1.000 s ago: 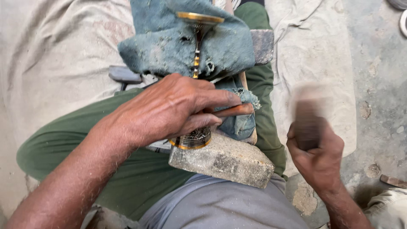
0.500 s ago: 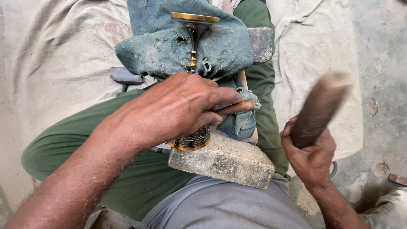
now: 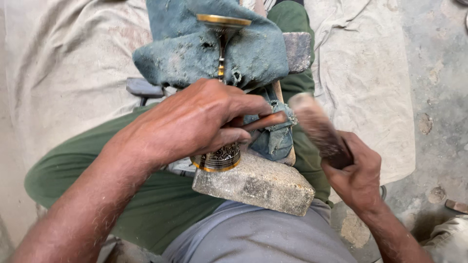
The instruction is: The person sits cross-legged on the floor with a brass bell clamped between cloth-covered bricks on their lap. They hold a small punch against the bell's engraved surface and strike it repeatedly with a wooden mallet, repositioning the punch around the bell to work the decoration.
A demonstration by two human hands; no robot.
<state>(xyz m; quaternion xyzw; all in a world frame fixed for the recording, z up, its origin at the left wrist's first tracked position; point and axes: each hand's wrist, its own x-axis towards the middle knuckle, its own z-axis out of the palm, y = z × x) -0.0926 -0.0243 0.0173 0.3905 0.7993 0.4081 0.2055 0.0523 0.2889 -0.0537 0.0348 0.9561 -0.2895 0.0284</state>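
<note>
An engraved dark and gold metal goblet (image 3: 222,157) lies on its side across a blue-grey cloth pad (image 3: 195,53), its gold rim (image 3: 223,20) pointing away from me. My left hand (image 3: 195,122) rests over the goblet and grips a thin wooden-handled tool (image 3: 265,120) against it. My right hand (image 3: 353,170) grips a dark wooden mallet (image 3: 319,129), blurred with motion, close to the tool's end.
A grey stone block (image 3: 258,185) lies on my lap under the goblet's base. My legs wear green trousers (image 3: 161,204). A pale cloth (image 3: 360,73) covers the ground on both sides; bare concrete floor (image 3: 438,97) at right.
The mallet in my right hand rose from low to upright, then swung down and left toward the tool. My left hand and the goblet stayed put.
</note>
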